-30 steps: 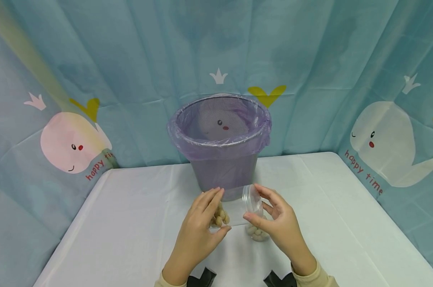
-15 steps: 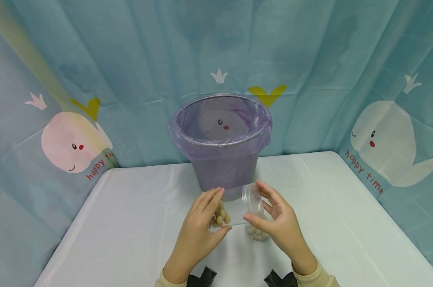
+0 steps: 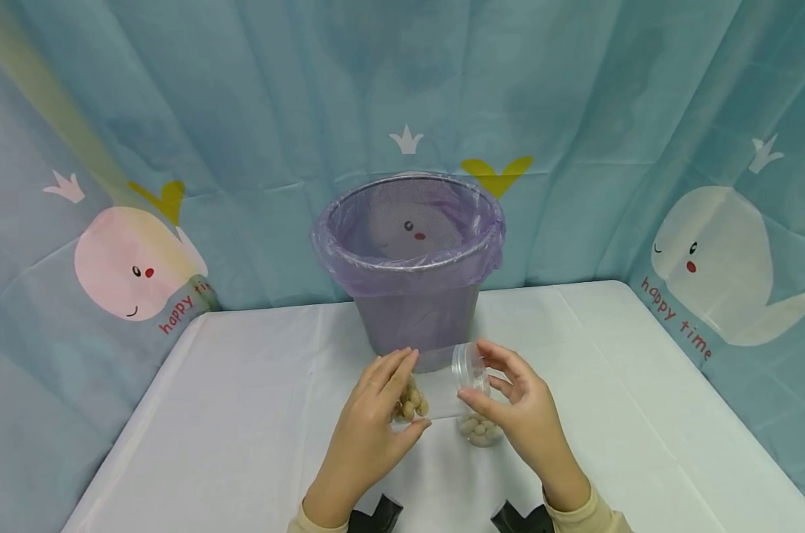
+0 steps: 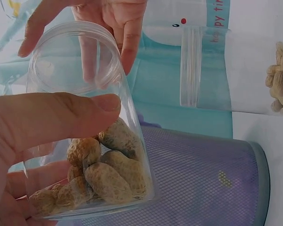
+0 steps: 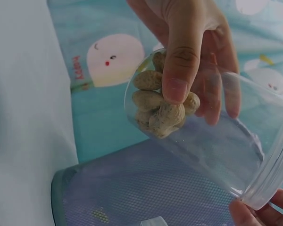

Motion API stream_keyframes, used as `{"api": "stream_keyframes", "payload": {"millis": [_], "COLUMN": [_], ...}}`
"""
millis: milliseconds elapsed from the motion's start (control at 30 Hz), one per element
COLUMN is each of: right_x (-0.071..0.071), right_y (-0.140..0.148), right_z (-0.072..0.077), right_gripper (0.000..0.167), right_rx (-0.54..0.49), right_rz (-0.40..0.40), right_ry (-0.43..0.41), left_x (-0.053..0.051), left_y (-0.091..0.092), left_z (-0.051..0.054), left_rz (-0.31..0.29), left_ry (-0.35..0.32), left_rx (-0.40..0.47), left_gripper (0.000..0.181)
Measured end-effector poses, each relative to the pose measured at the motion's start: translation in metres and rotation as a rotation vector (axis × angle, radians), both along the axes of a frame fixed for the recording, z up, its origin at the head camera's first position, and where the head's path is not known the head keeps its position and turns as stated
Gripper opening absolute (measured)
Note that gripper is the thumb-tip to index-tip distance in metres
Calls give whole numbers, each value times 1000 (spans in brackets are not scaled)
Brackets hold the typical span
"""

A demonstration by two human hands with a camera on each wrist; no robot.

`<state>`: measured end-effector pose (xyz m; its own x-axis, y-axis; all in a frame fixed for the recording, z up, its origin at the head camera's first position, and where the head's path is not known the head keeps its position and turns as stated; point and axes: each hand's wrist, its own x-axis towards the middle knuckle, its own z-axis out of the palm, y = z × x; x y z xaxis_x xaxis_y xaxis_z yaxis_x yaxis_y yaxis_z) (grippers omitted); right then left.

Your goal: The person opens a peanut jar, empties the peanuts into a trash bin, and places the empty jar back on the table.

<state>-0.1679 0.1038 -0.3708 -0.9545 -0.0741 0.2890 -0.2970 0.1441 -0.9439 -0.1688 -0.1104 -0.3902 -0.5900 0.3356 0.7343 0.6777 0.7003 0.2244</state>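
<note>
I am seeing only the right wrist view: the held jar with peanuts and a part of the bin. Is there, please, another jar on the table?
Observer: Yes, the head view shows a second jar on the table, just below the held jar in the picture.
Operator: And what does it contain?
Observer: Peanuts; the left wrist view shows them.
Operator: Is the mouth of the bin visible?
Observer: Yes, the head view shows a purple bag over its rim.
</note>
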Motion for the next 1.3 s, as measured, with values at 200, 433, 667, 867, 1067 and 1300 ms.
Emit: {"api": "stream_keyframes", "payload": {"millis": [200, 433, 667, 867, 1067, 1300], "right_x": [-2, -2, -3, -3, -4, -2], "right_y": [1, 2, 2, 2, 3, 3], "right_z": [-1, -2, -3, -3, -3, -2], "right_gripper": [56, 57, 59, 60, 63, 72], "right_rx": [-14, -17, -18, -25, -9, 31], "right_rz": [23, 40, 60, 75, 82, 64], "right_ry": [45, 76, 112, 131, 117, 31], "left_x": [0, 0, 0, 0, 0, 0], "left_y": [0, 0, 0, 0, 0, 0], "left_z": [1, 1, 0, 0, 0, 0], "left_rz": [4, -2, -2, -10, -4, 4], "left_ry": [-3, 5, 0, 2, -5, -3], "left_rx": [-2, -3, -2, 2, 5, -3], "left_gripper": [98, 100, 100, 100, 99, 99]}}
